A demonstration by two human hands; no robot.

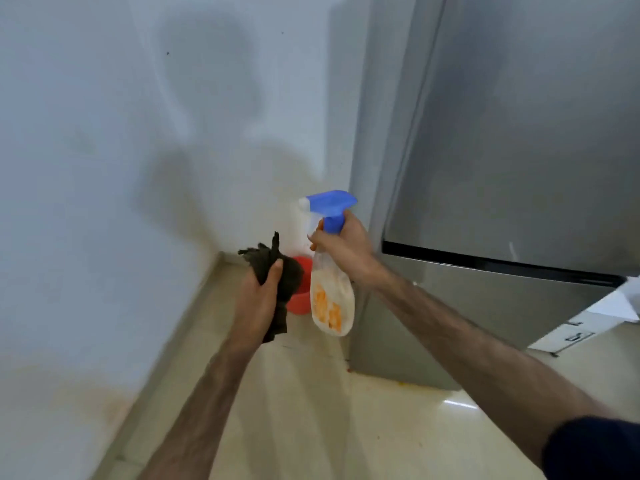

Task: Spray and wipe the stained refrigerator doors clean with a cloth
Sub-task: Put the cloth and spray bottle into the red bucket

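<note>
Head view, slightly motion-blurred. The left hand (260, 299) had its grip wrapped tight around a dark cloth (277, 271), bunched up, with one end poking above the fist and the other hanging below the palm. The right hand (343, 247) gripped the neck of a spray bottle (331, 299), fingers curled near the trigger under the blue spray head (330, 204). The nozzle pointed left, toward the wall (104, 168), not at the fridge. The bottle body was whitish and translucent, with an orange label, and it hung tilted below the hand.

The refrigerator (519, 133) stood at the right, grey metallic, just beside the right hand. A dark horizontal gap (502, 263) separated the upper door from the lower door (485, 313). Stains on the doors could not be made out from this angle.

A red bucket (300, 299) sat on the floor (346, 410) in the corner, partly hidden behind the cloth and bottle. A few small orange spots marked the floor by the fridge base. The person's shadow fell on the wall. A white cabinet (588, 327) with drawer handles showed at the far right. A dark sleeve (595, 448) covered the right upper arm.
</note>
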